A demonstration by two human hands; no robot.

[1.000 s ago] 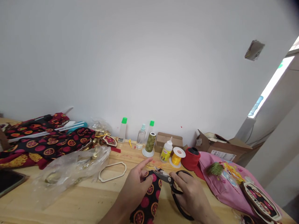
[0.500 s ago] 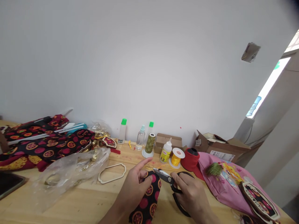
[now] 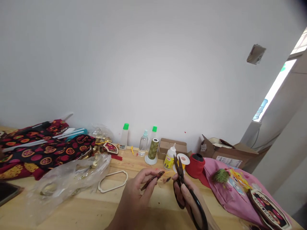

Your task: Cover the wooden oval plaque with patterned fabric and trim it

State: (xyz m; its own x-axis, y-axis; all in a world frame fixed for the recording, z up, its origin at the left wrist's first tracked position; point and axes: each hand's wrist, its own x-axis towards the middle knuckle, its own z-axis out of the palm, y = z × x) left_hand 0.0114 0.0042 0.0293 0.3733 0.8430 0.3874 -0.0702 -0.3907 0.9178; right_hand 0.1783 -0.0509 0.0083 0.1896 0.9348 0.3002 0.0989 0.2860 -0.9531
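My left hand (image 3: 140, 191) pinches a thin dark red piece (image 3: 153, 180) between thumb and fingers. It is seen nearly edge-on, so I cannot tell exactly what it is. In my right hand (image 3: 189, 195) are black-handled scissors (image 3: 179, 169), their blades pointing up and slightly apart, clear of the piece. A bit of yellow thread (image 3: 169, 173) and a small dark scrap (image 3: 168, 179) show between the two hands.
Behind the hands stand a green thread spool (image 3: 153, 149), a yellow-labelled glue bottle (image 3: 169, 157) and a red thread cone (image 3: 196, 164). A wooden frame (image 3: 112, 181) and plastic bag (image 3: 69, 182) lie left, patterned fabric (image 3: 48, 150) farther left. Pink cloth (image 3: 225, 195) covers the right.
The black patterned fabric under my left hand is no longer seen lying there; that hand now pinches a thin dark piece. The scissors have swung from pointing left to pointing up, away from it.
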